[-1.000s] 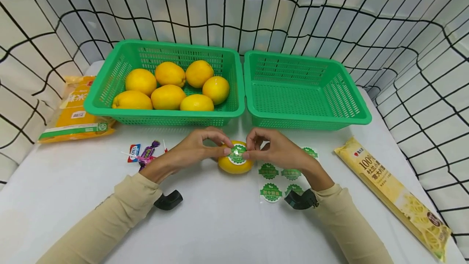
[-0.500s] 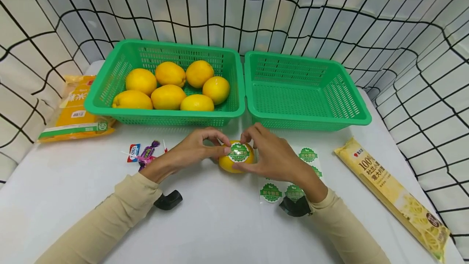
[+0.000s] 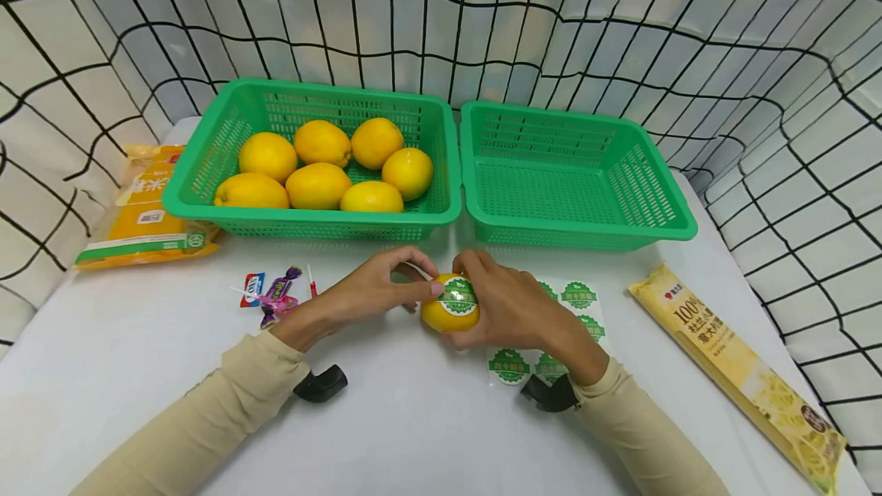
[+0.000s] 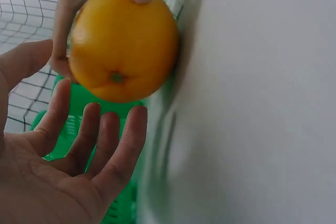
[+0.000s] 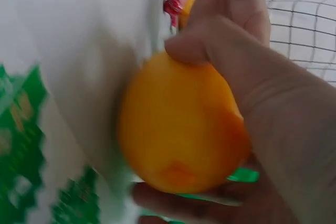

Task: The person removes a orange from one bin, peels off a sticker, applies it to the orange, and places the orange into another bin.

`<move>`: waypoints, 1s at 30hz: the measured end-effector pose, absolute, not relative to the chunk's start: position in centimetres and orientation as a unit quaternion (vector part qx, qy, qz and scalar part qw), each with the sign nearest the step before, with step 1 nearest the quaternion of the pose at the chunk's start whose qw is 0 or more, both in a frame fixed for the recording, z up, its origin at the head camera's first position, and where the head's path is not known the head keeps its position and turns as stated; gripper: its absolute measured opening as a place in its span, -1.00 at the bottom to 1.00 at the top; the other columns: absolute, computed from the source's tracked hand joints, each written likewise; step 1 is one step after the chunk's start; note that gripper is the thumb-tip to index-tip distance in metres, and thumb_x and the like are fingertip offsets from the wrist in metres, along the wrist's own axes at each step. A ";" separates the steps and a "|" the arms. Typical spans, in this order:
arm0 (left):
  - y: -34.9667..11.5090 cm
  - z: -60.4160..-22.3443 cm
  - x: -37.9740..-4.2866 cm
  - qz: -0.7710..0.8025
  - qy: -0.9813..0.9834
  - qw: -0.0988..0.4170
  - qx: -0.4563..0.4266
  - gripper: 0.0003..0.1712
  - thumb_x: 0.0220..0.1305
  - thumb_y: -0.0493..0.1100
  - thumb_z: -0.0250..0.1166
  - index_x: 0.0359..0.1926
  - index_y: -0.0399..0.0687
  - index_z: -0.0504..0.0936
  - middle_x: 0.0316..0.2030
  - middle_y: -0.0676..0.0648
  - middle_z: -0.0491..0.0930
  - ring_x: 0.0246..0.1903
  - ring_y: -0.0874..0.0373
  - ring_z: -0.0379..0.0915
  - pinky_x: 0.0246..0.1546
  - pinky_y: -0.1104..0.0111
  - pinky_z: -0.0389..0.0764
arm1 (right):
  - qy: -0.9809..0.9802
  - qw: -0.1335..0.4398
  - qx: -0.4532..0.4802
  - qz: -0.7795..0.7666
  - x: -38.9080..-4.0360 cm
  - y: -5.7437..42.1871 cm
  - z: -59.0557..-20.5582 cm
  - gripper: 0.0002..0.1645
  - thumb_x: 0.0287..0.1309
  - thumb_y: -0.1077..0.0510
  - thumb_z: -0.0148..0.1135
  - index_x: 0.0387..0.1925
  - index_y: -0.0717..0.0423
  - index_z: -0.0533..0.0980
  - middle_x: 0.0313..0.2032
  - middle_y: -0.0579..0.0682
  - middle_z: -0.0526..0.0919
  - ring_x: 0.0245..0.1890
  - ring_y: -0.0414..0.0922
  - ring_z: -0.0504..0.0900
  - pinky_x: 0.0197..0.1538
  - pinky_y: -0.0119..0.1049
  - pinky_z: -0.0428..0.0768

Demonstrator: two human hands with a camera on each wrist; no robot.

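Gripping the orange (image 3: pixel 444 321) with its green sticker (image 3: pixel 458 296) is the right hand (image 3: pixel 513 305), while the left hand (image 3: pixel 381 285) hangs just beside it, fingers kinda spread apart.

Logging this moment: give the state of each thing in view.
Citrus fruit: stickered, held
Sticker: on that fruit
Right grip: holding that fruit
Left grip: fingers spread, contact with fruit unclear
Sticker sheet: flat, partly covered
Left green basket: holding seven citrus fruits
Right green basket: upright
Purple candy: wrapped
Spaghetti packet: apparently sealed
Orange food bag: apparently sealed
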State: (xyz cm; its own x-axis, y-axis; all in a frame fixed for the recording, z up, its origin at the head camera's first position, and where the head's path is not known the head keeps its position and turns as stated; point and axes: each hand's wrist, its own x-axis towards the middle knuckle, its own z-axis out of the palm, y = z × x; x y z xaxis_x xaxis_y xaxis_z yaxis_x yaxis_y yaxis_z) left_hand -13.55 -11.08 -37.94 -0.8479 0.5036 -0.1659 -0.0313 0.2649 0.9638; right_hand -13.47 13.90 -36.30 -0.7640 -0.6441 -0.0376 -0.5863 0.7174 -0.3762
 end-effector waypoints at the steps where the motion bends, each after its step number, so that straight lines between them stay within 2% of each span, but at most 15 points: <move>1: -10.9 -37.7 -13.5 0.586 0.762 0.228 0.159 -0.56 0.46 0.05 0.39 0.18 -0.07 0.59 0.15 -0.13 0.59 0.00 -0.04 0.62 0.00 0.09 0.74 | 0.922 0.095 -0.333 -0.172 -13.5 14.1 -36.1 -0.13 -0.05 -0.26 0.60 0.15 -0.03 0.34 -0.09 -0.11 0.52 -0.38 -0.22 0.57 -0.33 -0.36 0.61; 5: -10.1 -36.3 -13.2 0.591 0.759 0.205 0.182 -0.48 0.51 0.11 0.33 0.31 -0.02 0.53 0.25 -0.06 0.57 0.04 -0.09 0.63 0.10 0.00 0.69 | 0.917 0.157 -0.322 -0.178 -13.5 15.1 -35.0 -0.13 -0.02 -0.22 0.60 0.19 -0.06 0.32 -0.02 -0.11 0.54 -0.30 -0.21 0.59 -0.19 -0.31 0.63; 9: -8.5 -34.3 -13.6 0.611 0.745 0.163 0.215 -0.52 0.55 0.07 0.30 0.33 0.00 0.54 0.24 0.00 0.59 0.09 -0.08 0.60 0.19 -0.05 0.62 | 0.913 0.188 -0.316 -0.173 -13.4 16.1 -34.3 -0.11 0.02 -0.20 0.60 0.28 -0.11 0.33 0.10 -0.09 0.56 -0.18 -0.17 0.60 -0.05 -0.23 0.63; 14: -5.5 -32.9 -14.1 0.672 0.707 0.087 0.202 -0.60 0.56 -0.04 0.28 0.28 -0.06 0.56 0.20 -0.04 0.60 0.10 -0.04 0.58 0.24 0.03 0.59 | 0.918 0.218 -0.295 -0.153 -13.7 17.8 -33.1 -0.21 -0.04 -0.24 0.61 0.18 -0.18 0.43 -0.03 -0.17 0.62 -0.17 -0.17 0.59 -0.05 -0.21 0.61; 16: -4.1 -33.5 -13.8 0.723 0.666 0.099 0.155 -0.60 0.58 -0.07 0.26 0.29 -0.12 0.53 0.23 -0.14 0.57 0.11 -0.12 0.59 0.26 0.06 0.62 | 0.919 0.234 -0.276 -0.155 -13.9 19.2 -32.1 -0.23 -0.07 -0.25 0.60 0.14 -0.17 0.46 -0.13 -0.19 0.64 -0.21 -0.16 0.59 -0.10 -0.20 0.61; 18: -2.6 -34.7 -13.4 0.772 0.616 0.131 0.087 -0.58 0.59 -0.09 0.23 0.32 -0.17 0.49 0.26 -0.22 0.54 0.15 -0.15 0.59 0.24 0.10 0.66 | 0.921 0.244 -0.251 -0.170 -14.1 21.1 -30.9 -0.24 -0.07 -0.24 0.57 0.14 -0.15 0.46 -0.19 -0.15 0.65 -0.26 -0.14 0.60 -0.17 -0.19 0.62; 21: -0.8 -36.5 -13.5 0.820 0.544 0.176 -0.006 -0.49 0.62 -0.06 0.20 0.40 -0.21 0.36 0.34 -0.31 0.47 0.26 -0.16 0.57 0.22 0.15 0.69 | 0.928 0.225 -0.218 -0.201 -14.3 24.1 -29.2 -0.21 -0.02 -0.21 0.55 0.20 -0.12 0.42 -0.21 -0.06 0.67 -0.31 -0.09 0.63 -0.24 -0.19 0.65; 25: 0.8 -37.8 -14.8 0.853 0.490 0.174 -0.041 -0.42 0.66 -0.03 0.16 0.43 -0.30 0.25 0.39 -0.38 0.42 0.33 -0.17 0.54 0.23 0.15 0.68 | 0.938 0.170 -0.196 -0.232 -14.3 26.6 -27.7 -0.12 0.04 -0.19 0.59 0.30 -0.09 0.36 -0.04 0.06 0.66 -0.22 -0.03 0.65 -0.19 -0.20 0.69; 28: 1.4 -38.1 -15.8 0.874 0.457 0.163 -0.037 -0.54 0.68 -0.05 0.12 0.30 -0.32 0.32 0.37 -0.39 0.45 0.33 -0.16 0.55 0.24 0.13 0.68 | 0.940 0.134 -0.201 -0.243 -14.5 27.2 -27.3 -0.08 0.06 -0.16 0.61 0.35 -0.04 0.34 0.12 0.11 0.60 -0.11 0.01 0.63 -0.10 -0.19 0.69; 30: 1.7 -38.0 -16.3 0.885 0.439 0.154 -0.036 -0.70 0.68 -0.08 0.12 0.10 -0.26 0.38 0.30 -0.35 0.50 0.31 -0.15 0.57 0.22 0.12 0.69 | 0.940 0.114 -0.205 -0.247 -14.7 27.3 -27.1 -0.08 0.08 -0.14 0.60 0.36 0.00 0.34 0.17 0.11 0.58 -0.06 0.03 0.62 -0.06 -0.16 0.69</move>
